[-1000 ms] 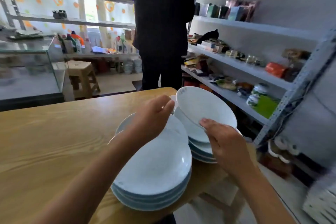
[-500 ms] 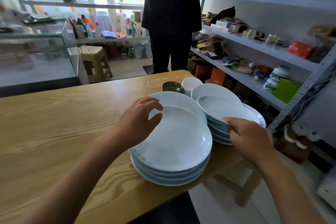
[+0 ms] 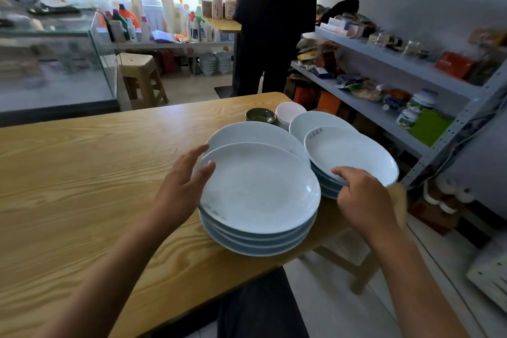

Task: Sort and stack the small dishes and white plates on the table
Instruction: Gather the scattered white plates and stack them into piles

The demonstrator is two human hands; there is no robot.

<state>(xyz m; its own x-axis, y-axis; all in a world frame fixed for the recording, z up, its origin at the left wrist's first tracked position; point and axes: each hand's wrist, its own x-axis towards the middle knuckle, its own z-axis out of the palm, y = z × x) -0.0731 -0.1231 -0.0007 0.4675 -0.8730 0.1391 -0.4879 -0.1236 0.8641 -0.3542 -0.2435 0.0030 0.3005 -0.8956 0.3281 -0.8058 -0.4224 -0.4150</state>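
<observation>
A stack of several large white plates (image 3: 259, 189) stands near the right end of the wooden table (image 3: 82, 173). My left hand (image 3: 181, 186) holds the left rim of the top plate, thumb on the rim and fingers along the edge. To the right is a second stack of smaller white plates (image 3: 348, 153). My right hand (image 3: 362, 195) grips the near rim of its top plate. Behind both stacks sit small white dishes (image 3: 289, 112) and a small dark green dish (image 3: 260, 115).
A person in dark clothes (image 3: 274, 22) stands just past the table's far end. Grey metal shelves (image 3: 384, 85) loaded with goods run along the right. A glass case (image 3: 55, 63) and a tan stool (image 3: 140, 77) stand at the back left.
My right hand has lowered the tilted plate onto the right stack. My left hand has slid from the far rim of the big stack to its left rim. The view has tilted down.
</observation>
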